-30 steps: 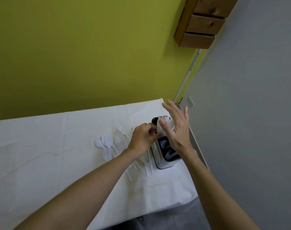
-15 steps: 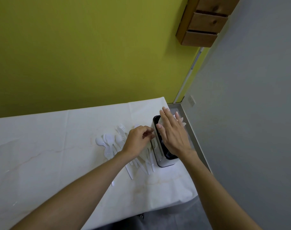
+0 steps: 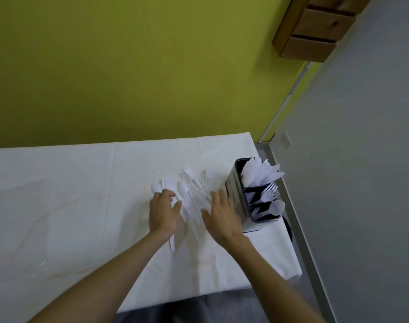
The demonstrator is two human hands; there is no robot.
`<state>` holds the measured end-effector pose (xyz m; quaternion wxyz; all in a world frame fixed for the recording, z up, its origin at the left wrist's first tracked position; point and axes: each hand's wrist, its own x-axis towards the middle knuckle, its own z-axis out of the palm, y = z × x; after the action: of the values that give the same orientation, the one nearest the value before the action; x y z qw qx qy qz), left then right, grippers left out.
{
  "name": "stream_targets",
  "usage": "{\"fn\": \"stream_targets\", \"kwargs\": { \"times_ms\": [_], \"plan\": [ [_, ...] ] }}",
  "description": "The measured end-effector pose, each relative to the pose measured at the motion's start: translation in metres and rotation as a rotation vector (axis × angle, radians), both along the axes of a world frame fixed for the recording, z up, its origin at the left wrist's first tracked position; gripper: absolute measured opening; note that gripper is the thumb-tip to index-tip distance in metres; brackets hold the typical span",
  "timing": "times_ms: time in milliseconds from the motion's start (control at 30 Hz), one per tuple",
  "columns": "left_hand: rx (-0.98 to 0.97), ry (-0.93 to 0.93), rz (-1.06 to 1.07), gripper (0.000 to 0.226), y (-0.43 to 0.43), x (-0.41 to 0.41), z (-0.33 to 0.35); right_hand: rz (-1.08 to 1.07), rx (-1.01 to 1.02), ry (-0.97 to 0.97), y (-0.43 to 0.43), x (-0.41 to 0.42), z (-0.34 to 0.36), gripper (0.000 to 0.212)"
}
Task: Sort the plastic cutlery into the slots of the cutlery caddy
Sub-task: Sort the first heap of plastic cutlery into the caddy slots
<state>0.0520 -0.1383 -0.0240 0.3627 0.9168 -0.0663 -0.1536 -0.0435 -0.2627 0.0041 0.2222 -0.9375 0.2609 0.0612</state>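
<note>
On the white-clothed table [image 3: 59, 194], the left hand [image 3: 162, 213] lies with fingers loosely spread on a heap of white plastic cutlery [image 3: 194, 190]. The right hand [image 3: 220, 215] rests there likewise, gripping nothing. Just to the right stands the black-and-silver three-slot cutlery caddy [image 3: 234, 190], with white knives [image 3: 261, 173] in the far slot, forks [image 3: 271, 193] in the middle and a spoon [image 3: 277, 207] nearest.

- One view only is supplied, taken from a wide-angle camera worn on the head.
- It is directed forward and down onto the white-covered table [image 3: 59, 206], seen from close above.
- The cutlery caddy [image 3: 234, 190] is framed right of centre; the upper half is filled by the yellow-green wall [image 3: 129, 66].
</note>
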Motion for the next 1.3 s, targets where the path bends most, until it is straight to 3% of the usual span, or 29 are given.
{"fn": "stream_targets", "kwargs": {
  "times_ms": [67,167,333,533,700,833,933,1133,1300],
  "plan": [
    [0.092,0.078,0.024,0.036,0.018,-0.004,-0.010,-0.121,0.039,0.210,0.008,-0.004,-0.021,0.067],
    [0.128,0.211,0.020,0.053,0.030,-0.011,-0.017,-0.135,0.035,0.243,0.013,-0.003,-0.036,0.081],
    [0.155,0.191,-0.045,0.049,0.034,-0.013,-0.023,-0.084,-0.025,0.152,0.020,0.008,-0.045,0.068],
    [0.101,0.201,0.054,0.027,0.055,0.008,-0.028,-0.028,-0.010,0.043,0.051,0.013,-0.051,0.065],
    [0.047,0.232,0.124,0.026,0.081,0.026,-0.025,0.045,0.053,0.014,0.070,0.020,-0.048,0.063],
    [0.015,0.223,0.181,0.024,0.096,0.030,-0.026,-0.190,0.160,-0.182,0.064,0.020,-0.046,0.036],
    [0.024,0.171,0.202,0.024,0.104,0.031,-0.028,-0.326,0.204,-0.207,0.055,0.021,-0.047,0.020],
    [0.106,0.018,0.095,0.022,0.099,0.028,-0.028,-0.372,0.316,-0.132,0.047,0.030,-0.049,0.021],
    [0.163,0.081,0.020,0.014,0.093,0.035,-0.029,-0.418,0.346,-0.146,0.037,0.036,-0.051,0.022]
  ]
}}
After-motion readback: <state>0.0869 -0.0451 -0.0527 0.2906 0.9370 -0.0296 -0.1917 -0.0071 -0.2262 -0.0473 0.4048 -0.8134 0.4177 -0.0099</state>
